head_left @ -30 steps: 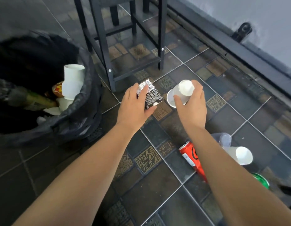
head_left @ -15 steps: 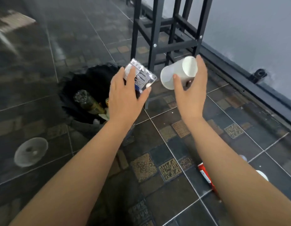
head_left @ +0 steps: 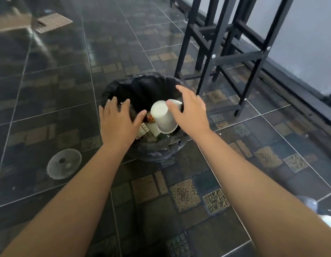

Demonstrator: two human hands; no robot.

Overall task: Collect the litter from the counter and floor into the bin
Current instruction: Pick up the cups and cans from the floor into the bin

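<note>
Both hands over round bin w/ black plastic liner, which sits on dark tiled floor just beside black metal stool legs. Left hand fingers spread, palm down, grasping nothing, above bin's left rim. Right hand also splayed open, released; white paper cup sits just left of its thumb, mid-air over bin mouth, looks dropped, contact w/ thumb can't tell. Cup tilted, base up-left toward cam, open end down-right, long axis roughly diagonal. Below it inside bin: mixed litter incl. printed wrapper, partly hidden. Key relation: cup lies directly above bin opening, inside rim line, so likely falls in w/o help; right hand nearer if it bounces. Remaining litter on floor: round translucent plastic lid well left of bin, nearer left hand; blurry pale items at frame's lower right edge, can't ID. Task partway done by look.
</note>
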